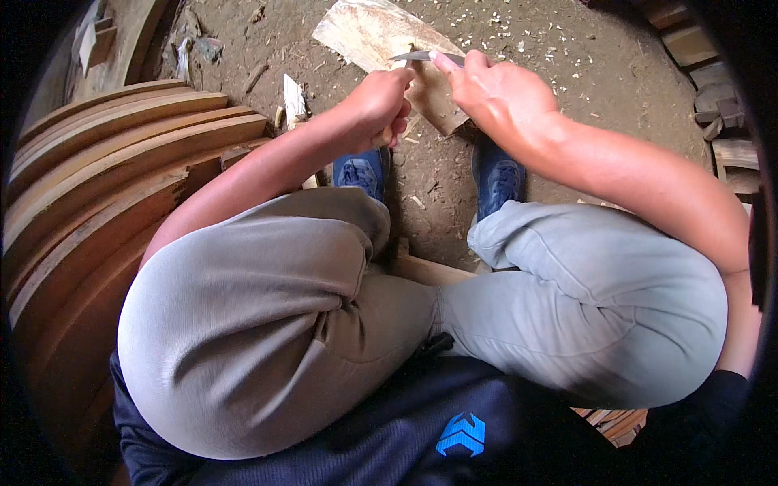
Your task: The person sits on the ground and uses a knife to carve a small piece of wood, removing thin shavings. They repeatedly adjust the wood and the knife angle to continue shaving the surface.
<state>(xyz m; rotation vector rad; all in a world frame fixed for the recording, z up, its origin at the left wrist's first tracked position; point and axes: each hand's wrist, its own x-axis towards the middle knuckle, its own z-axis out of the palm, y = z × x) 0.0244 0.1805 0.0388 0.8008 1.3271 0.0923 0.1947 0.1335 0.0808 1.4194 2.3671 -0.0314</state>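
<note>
My left hand (382,104) is closed round a small pale stick of wood (385,138), whose lower end shows below the fist. My right hand (501,91) grips a knife; its handle is hidden in the fingers. The knife's blade (415,57) points left and lies across the top of the stick, just above my left thumb. Under both hands, a broad pale wooden slab (356,34) rests on the dirt floor, its near end between my shoes.
Curved stacked boards (138,125) rise close on my left. Wood shavings (519,24) litter the dirt floor (616,89), and a white splinter of wood (293,97) lies left of my left hand. More wood blocks (713,89) line the right edge. My blue shoes (500,180) flank the slab's near end.
</note>
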